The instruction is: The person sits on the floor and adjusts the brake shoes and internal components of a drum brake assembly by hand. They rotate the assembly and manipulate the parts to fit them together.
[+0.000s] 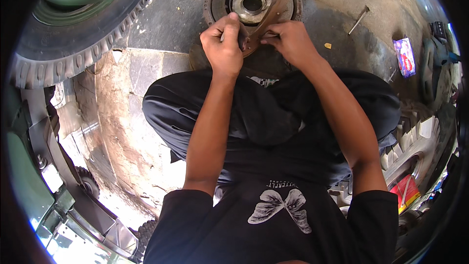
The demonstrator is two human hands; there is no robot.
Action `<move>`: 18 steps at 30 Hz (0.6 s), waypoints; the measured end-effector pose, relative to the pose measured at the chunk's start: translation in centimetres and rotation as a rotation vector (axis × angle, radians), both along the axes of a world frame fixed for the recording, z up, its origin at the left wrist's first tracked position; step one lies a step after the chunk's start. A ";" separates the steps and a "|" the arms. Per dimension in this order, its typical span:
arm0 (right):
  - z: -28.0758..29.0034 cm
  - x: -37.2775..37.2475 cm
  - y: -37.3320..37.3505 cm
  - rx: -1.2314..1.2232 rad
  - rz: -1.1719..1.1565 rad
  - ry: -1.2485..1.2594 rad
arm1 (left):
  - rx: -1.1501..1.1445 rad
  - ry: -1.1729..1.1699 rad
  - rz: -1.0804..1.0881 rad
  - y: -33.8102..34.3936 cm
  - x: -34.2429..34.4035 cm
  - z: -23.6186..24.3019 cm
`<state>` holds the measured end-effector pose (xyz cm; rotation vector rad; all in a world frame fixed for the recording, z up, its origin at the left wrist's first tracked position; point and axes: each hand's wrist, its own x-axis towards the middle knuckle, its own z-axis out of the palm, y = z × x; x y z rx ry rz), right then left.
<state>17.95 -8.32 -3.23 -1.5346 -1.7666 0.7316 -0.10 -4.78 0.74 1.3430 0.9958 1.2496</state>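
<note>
The left grip [223, 44] curls tightly, its contents unclear; the right grip [289, 42] pinches a curved, rust-brown strip [273, 13] over a round, grey metal drum [219, 1].

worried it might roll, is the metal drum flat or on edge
Flat: the metal drum lies with its round face and central hole turned up.

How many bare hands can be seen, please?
2: the left hand to the left of the curved brown strip's lower end, the right hand to its right.
</note>
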 end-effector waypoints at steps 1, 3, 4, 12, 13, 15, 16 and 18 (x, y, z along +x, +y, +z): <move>0.4 -0.5 -0.2 0.037 0.035 0.014 | -0.019 -0.018 0.009 0.2 -0.2 0.0; 1.1 -1.6 -1.2 0.098 0.115 0.048 | -0.070 -0.051 0.037 0.2 -0.6 -0.2; 0.8 -1.3 -1.0 0.071 0.071 0.041 | -0.075 -0.062 0.028 0.2 -0.4 0.0; -0.2 -0.5 0.0 -0.033 -0.037 0.043 | -0.065 -0.012 0.014 0.3 -0.4 0.2; 0.0 -1.0 -0.4 0.030 -0.020 0.026 | -0.066 -0.041 0.014 0.4 -0.4 0.2; 0.5 -2.5 -1.6 0.155 0.035 -0.002 | -0.070 -0.091 0.034 0.4 -0.5 -0.1; 0.2 -1.9 -1.2 0.110 0.012 0.021 | -0.073 -0.081 0.021 0.2 -0.3 -0.1; -0.6 -0.7 0.0 0.026 -0.041 0.065 | -0.074 -0.060 -0.012 0.0 -0.1 0.1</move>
